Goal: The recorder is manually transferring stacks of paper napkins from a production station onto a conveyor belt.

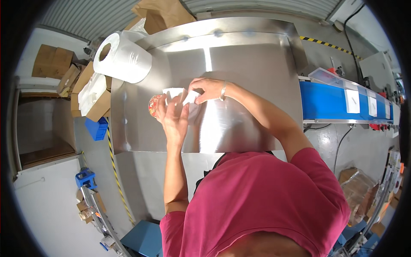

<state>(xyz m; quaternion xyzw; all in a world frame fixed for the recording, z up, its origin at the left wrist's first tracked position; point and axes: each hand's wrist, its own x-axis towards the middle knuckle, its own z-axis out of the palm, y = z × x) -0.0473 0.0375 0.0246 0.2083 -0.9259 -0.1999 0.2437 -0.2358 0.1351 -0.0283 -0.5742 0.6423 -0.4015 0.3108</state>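
A white, folded-looking piece (191,97), of paper or thin card, sits between my hands over the steel table. My right hand (210,89), with a pale band at the wrist, pinches its right side between thumb and fingers. My left hand (172,122) reaches up from below, its fingers curled against the white material. Under and beside the left fingers lies a round thing with a red and gold pattern (153,106); the fingers cover part of it. More white material (174,91) shows above the left fingertips. Whether the white parts are one piece, I cannot tell.
A large white roll (136,60) stands at the table's (252,60) far left corner. Raised steel edges run along the back and right. Left of the table is an open carton (100,100) with white contents. A blue conveyor (323,100) carrying white flat pieces adjoins the right side.
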